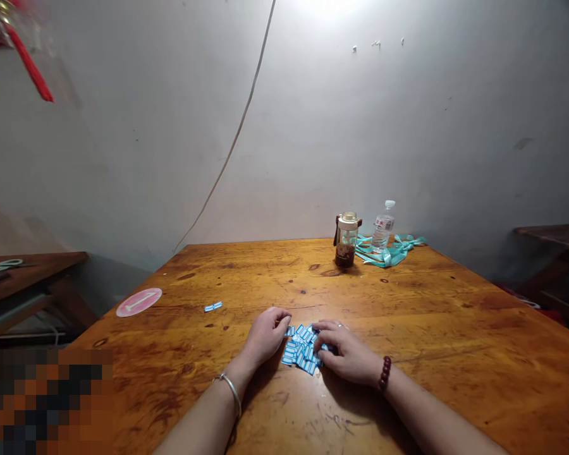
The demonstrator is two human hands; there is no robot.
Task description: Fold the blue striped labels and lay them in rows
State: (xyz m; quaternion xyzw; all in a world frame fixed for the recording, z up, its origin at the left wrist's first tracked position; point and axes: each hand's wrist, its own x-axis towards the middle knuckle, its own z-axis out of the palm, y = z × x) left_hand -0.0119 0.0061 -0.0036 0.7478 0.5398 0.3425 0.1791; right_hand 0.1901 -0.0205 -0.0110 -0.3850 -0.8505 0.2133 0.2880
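A loose pile of small blue-and-white printed slips (299, 351) lies on the wooden table between my hands. At its left edge is my left hand (266, 333), fingers curled and thumb close to the index finger; whatever may be between them is hidden. My right hand (348, 351) rests over the right side of the pile with its fingers bent and apart, touching slips and covering some. Farther left, a separate blue-and-white strip (213, 307) lies by itself.
A pink oval sticker (139, 303) marks the left of the wooden table (246, 272). Toward the back right stand a lidded cup of dark liquid (345, 243) and a clear water bottle (382, 229), beside a turquoise ribbon (395, 253). Other tables flank both sides.
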